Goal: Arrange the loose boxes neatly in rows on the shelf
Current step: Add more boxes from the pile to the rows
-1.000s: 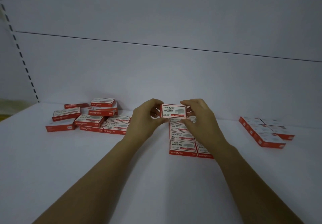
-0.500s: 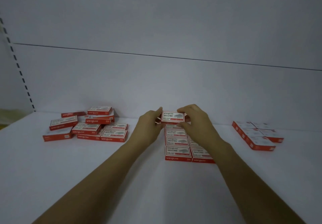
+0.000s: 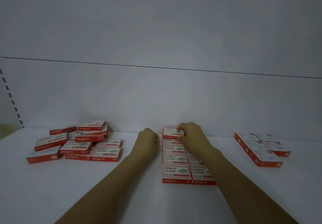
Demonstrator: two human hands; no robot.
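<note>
"While that right hand (image 3: 191,137) pinches it by the right end, where does the small flat red-and-white cardboard box (image 3: 171,132) actually sit?"

"At the far end of the tidy block of boxes (image 3: 175,160), mid-way along the smooth white shelf (image 3: 122,192). It sits over the left column, close to the pale matte back panel (image 3: 156,93). The fingers curl round that end. I can't tell whether it rests on the shelf or on a box beneath."

"And the left hand (image 3: 148,139)?"

"Curled into a loose fist and holding nothing. It is just beside the box's left end, with a sliver of shelf between."

"What's the block like?"

"Two straight columns, edges touching, with printed white tops up and red sides facing near. The right forearm hides part of the right column."

"Anything else?"

"To the left is a loose heap of the same boxes (image 3: 76,147), overlapping and tilted, some stacked crookedly. Well apart on the right, a second squared group of boxes (image 3: 261,148) lies at a slant. At the far left stands a slotted upright strip (image 3: 10,98)."
</note>
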